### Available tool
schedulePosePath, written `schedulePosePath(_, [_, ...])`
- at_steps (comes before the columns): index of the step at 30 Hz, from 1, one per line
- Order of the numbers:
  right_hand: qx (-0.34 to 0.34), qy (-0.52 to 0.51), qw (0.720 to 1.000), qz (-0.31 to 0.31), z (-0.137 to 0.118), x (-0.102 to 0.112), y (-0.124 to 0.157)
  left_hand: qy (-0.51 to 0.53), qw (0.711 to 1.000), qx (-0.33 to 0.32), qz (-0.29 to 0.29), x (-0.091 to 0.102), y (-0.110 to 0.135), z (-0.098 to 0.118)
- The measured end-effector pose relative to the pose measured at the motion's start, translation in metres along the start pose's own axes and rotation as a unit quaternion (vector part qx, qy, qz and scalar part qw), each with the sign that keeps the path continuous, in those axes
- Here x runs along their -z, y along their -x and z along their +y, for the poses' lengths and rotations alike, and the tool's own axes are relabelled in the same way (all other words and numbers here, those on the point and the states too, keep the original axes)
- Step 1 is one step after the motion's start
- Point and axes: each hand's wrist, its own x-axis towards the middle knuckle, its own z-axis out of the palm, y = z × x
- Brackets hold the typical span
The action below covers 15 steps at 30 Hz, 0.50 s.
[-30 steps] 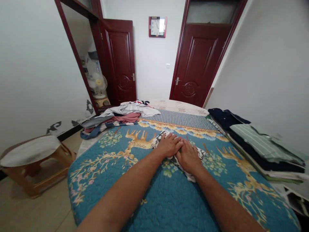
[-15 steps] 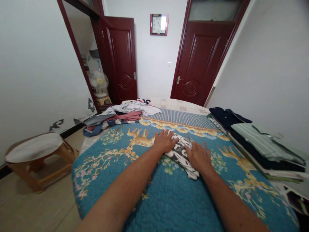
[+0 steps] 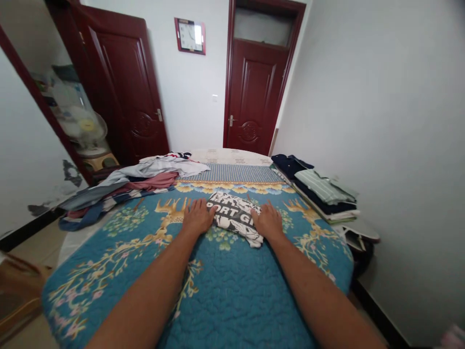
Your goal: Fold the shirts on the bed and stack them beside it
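A folded black-and-white printed garment (image 3: 232,215) with large white letters lies on the blue quilted cover (image 3: 232,286). At its left end rests my left hand (image 3: 198,216), open, the thumb touching the garment's edge and the other fingers stretched out beside it. My right hand (image 3: 269,221) is at the opposite end, also open, its thumb on the cloth. The garment's lower right corner sticks out near my right wrist. The undersides of both hands are hidden.
Loose clothes (image 3: 134,182) lie heaped at the back left. A stack of folded clothes (image 3: 323,189) stands at the right edge, near the wall. A brown stool (image 3: 20,291) is low on the left. Two dark red doors (image 3: 250,92) are beyond the table.
My left hand has slid from the garment's top to its left end, uncovering more lettering. My right hand stays at the right end. The view has turned to the right.
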Motion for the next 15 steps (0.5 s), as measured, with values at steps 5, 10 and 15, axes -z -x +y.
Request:
schedulePosePath(5, [-0.008,-0.044,0.999,-0.01,0.007,0.011,-0.01,-0.03,0.999,-0.019,0.013,0.006,0.007,-0.009])
schedulePosePath(10, [-0.035,-0.267,0.963,0.008,0.009,0.012,-0.018,-0.006,0.999,-0.042,0.017,0.013,0.005,-0.012])
schedulePosePath(15, [-0.126,-0.561,0.799,-0.176,0.017,0.011,-0.018,-0.001,0.998,-0.065,0.025,0.01,0.001,-0.014])
